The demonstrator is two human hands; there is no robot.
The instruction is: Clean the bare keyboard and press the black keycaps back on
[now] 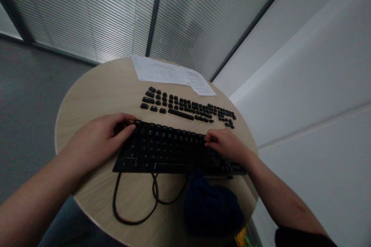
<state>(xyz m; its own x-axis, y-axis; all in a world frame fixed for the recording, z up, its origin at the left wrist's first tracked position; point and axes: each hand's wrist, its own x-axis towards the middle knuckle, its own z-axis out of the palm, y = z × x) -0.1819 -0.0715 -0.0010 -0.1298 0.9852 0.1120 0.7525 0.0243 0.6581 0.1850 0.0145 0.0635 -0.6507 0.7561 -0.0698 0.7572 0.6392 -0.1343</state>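
Observation:
A black keyboard base (162, 150) with its keycaps taken off lies on a round wooden table (95, 92). The removed black keycaps (185, 108) are laid out in rows just behind it. My left hand (101, 137) curls around the keyboard's upper left corner, thumb along the edge. My right hand (227, 144) rests on the right part of the keyboard, fingers bent down and pressed together at the top row; whether they pinch anything is hidden.
Two printed paper sheets (165, 71) lie at the table's far edge. The keyboard's black cable (136, 204) loops over the near side. A dark blue cloth bundle (211, 206) sits at the near right edge. Frosted glass panels and a white wall stand behind.

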